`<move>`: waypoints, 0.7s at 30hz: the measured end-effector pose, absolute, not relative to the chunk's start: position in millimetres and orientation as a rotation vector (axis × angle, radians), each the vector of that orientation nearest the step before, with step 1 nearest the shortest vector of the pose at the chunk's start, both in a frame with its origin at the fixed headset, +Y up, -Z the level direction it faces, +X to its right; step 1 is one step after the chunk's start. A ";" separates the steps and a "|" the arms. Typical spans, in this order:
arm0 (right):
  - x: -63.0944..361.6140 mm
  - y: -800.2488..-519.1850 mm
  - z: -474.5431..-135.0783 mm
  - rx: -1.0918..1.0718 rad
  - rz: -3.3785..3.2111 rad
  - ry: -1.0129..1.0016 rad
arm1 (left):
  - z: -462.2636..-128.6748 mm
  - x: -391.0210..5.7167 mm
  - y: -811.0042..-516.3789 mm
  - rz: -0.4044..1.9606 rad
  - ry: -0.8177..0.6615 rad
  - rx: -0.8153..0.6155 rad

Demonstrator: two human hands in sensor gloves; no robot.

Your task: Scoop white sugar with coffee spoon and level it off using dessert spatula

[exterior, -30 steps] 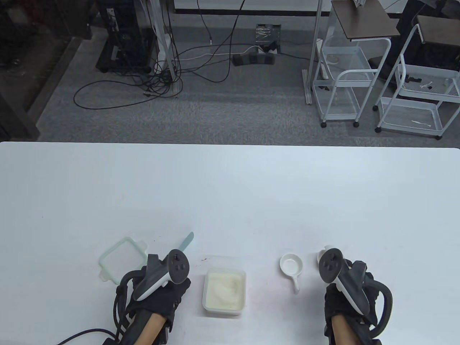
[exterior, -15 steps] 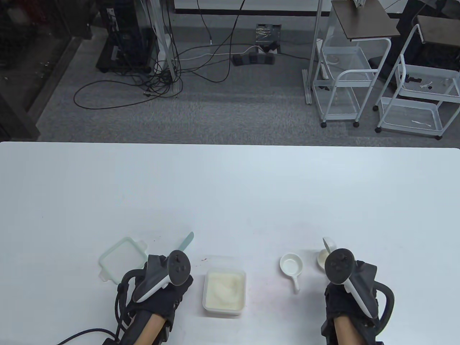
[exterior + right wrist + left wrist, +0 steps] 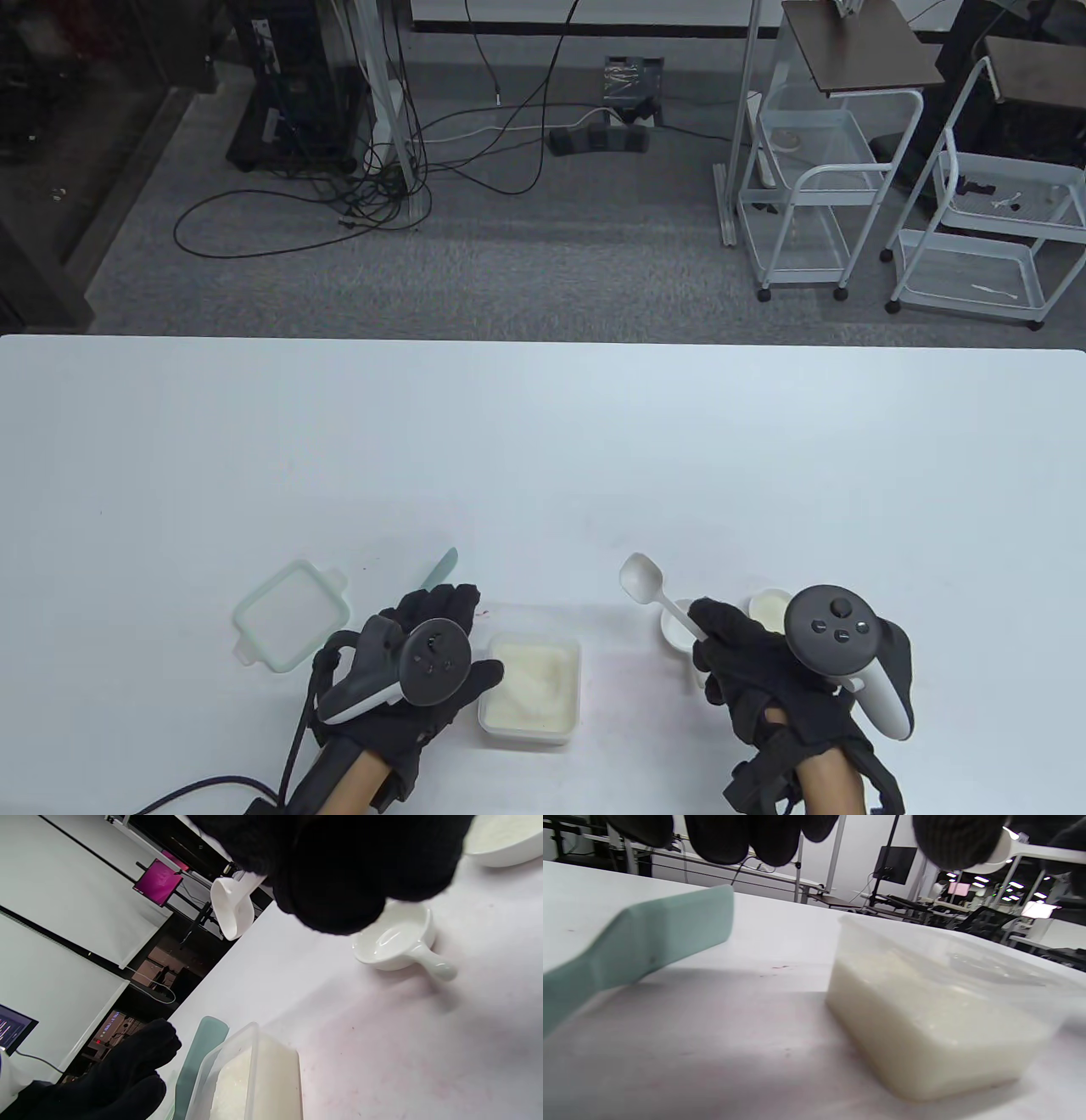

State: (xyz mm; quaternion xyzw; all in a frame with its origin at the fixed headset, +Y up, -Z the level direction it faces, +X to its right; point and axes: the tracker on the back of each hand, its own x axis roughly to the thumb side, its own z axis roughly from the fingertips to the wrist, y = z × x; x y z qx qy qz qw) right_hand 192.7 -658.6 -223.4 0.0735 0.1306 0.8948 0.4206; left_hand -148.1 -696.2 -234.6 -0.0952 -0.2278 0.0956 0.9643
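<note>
A clear tub of white sugar stands open near the table's front edge. My right hand grips the handle of the white coffee spoon, whose bowl points away and to the left, above the table. The right wrist view shows the spoon tilted on its side, empty. The pale green dessert spatula lies on the table left of the tub, mostly under my left hand. That hand hovers with fingers spread, its thumb by the tub's left rim. The spatula lies untouched below the fingers.
A small white handled dish sits empty right of the tub, partly under my right hand. A small round bowl holding something white stands just beyond it. The tub's green-rimmed lid lies at the left.
My right hand lifted the spoon out of the small round bowl and swung it left past the handled dish. My left hand slid forward and right, fingers spreading toward the tub.
</note>
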 end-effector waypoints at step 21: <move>120.8 -666.6 -218.9 0.544 2.610 0.330 | -237.5 -123.6 -729.3 0.216 -0.611 -0.302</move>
